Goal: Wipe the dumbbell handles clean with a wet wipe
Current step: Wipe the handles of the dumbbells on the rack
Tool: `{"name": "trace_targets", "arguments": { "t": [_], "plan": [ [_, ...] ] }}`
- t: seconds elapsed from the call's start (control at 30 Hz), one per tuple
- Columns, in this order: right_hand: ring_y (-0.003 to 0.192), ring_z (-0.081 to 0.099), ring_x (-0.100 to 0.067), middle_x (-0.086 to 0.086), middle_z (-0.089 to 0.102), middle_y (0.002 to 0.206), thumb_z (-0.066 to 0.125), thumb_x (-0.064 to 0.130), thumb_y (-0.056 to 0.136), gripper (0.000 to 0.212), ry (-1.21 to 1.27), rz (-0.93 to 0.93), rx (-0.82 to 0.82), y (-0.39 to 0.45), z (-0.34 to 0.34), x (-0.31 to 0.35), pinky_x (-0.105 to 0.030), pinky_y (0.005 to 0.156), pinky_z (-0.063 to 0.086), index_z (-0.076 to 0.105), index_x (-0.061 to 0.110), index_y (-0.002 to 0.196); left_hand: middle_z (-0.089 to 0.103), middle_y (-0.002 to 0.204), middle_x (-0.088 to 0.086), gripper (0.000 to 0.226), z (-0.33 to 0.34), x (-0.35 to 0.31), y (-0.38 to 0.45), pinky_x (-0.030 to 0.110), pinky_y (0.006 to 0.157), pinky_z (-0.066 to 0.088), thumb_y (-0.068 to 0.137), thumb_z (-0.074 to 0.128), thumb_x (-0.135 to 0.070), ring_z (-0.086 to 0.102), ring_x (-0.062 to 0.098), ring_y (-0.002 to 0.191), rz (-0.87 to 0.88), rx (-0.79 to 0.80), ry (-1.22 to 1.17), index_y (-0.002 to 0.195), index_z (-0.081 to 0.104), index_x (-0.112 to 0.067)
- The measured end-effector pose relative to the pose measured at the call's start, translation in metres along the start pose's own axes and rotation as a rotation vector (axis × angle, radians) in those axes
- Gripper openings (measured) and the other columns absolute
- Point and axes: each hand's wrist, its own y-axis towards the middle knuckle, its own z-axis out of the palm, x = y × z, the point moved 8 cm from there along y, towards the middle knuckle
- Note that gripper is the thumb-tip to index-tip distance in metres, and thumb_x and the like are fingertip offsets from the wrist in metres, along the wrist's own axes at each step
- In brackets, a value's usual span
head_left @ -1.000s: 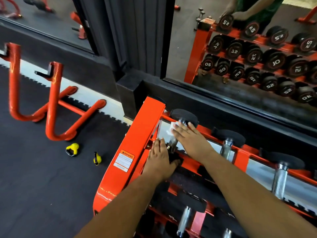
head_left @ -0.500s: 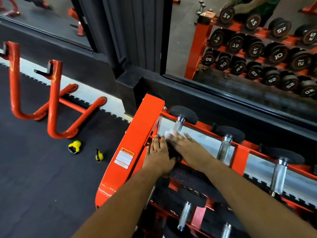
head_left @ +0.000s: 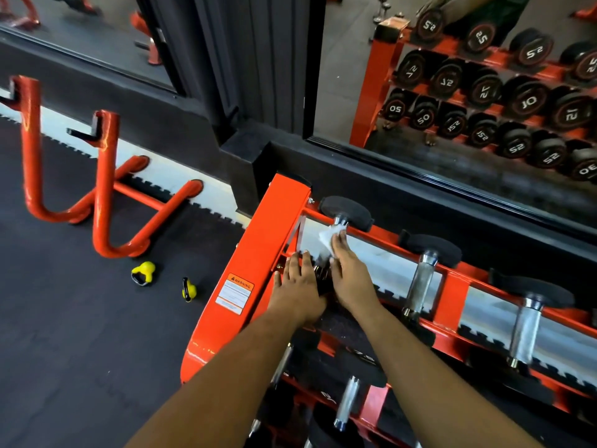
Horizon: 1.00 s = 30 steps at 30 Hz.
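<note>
The leftmost dumbbell [head_left: 345, 211] lies on the top shelf of the orange rack [head_left: 258, 253], its black far head and a short piece of chrome handle showing. My right hand [head_left: 350, 274] lies along that handle with a white wet wipe [head_left: 328, 238] held under its fingertips, just below the far head. The thumb sits on the handle's left side. My left hand [head_left: 298, 286] rests flat with straight fingers on the dumbbell's near head, which is mostly hidden.
More dumbbells with chrome handles [head_left: 420, 286] [head_left: 526, 324] lie to the right on the same shelf, and others on the shelf below. A mirror [head_left: 484, 92] stands behind the rack. Two yellow kettlebells [head_left: 143, 273] and an orange floor stand [head_left: 103, 189] sit at left.
My right hand slid the wipe down the handle toward me, then back up to the far head. My left hand stayed on the near head.
</note>
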Motion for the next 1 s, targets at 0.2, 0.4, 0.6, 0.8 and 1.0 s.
{"name": "trace_targets", "arguments": {
  "t": [0.2, 0.4, 0.6, 0.8, 1.0],
  "plan": [
    [0.128, 0.056, -0.026, -0.009, 0.058, 0.142, 0.054, 0.025, 0.104, 0.054, 0.165, 0.293, -0.100, 0.002, -0.002, -0.004, -0.030, 0.102, 0.044, 0.038, 0.018, 0.155, -0.021, 0.168, 0.013, 0.098, 0.000, 0.000, -0.002, 0.048, 0.126, -0.005, 0.099, 0.053, -0.042, -0.015, 0.028, 0.156, -0.010, 0.016, 0.018, 0.159, -0.021, -0.016],
    [0.118, 0.061, -0.019, 0.002, 0.067, 0.127, 0.056, 0.017, 0.101, 0.038, 0.307, 0.402, -0.332, 0.012, -0.007, -0.017, -0.035, 0.098, 0.052, 0.059, 0.020, 0.139, -0.020, 0.168, 0.013, 0.098, 0.002, 0.001, 0.000, 0.049, 0.125, -0.005, 0.099, 0.052, -0.039, -0.015, 0.028, 0.156, -0.008, 0.011, 0.018, 0.157, -0.024, -0.018],
    [0.094, 0.064, -0.014, 0.001, 0.068, 0.104, 0.049, 0.018, 0.104, 0.025, 0.371, 0.531, -0.194, 0.005, 0.008, -0.022, -0.027, 0.074, 0.052, 0.067, 0.018, 0.121, -0.022, 0.167, 0.012, 0.100, 0.003, 0.002, 0.000, 0.050, 0.126, -0.007, 0.099, 0.052, -0.044, -0.018, 0.026, 0.155, -0.005, 0.012, 0.023, 0.156, -0.025, -0.018],
    [0.099, 0.065, -0.020, 0.002, 0.070, 0.102, 0.050, 0.022, 0.102, 0.019, 0.738, 0.649, -0.258, 0.020, 0.001, -0.027, -0.040, 0.089, 0.056, 0.068, 0.025, 0.098, -0.022, 0.167, 0.012, 0.101, 0.000, -0.001, -0.003, 0.050, 0.126, -0.008, 0.099, 0.047, -0.060, -0.020, 0.026, 0.155, 0.002, 0.026, 0.025, 0.158, -0.022, -0.017],
    [0.109, 0.062, -0.030, -0.009, 0.066, 0.117, 0.058, 0.029, 0.090, 0.027, 0.925, 0.766, -0.062, 0.010, 0.030, -0.023, -0.050, 0.095, 0.052, 0.063, 0.025, 0.116, -0.022, 0.167, 0.012, 0.098, 0.001, 0.000, -0.001, 0.051, 0.125, -0.008, 0.100, 0.044, -0.058, -0.020, 0.025, 0.155, 0.009, 0.012, 0.044, 0.157, -0.025, -0.017]
  ]
}}
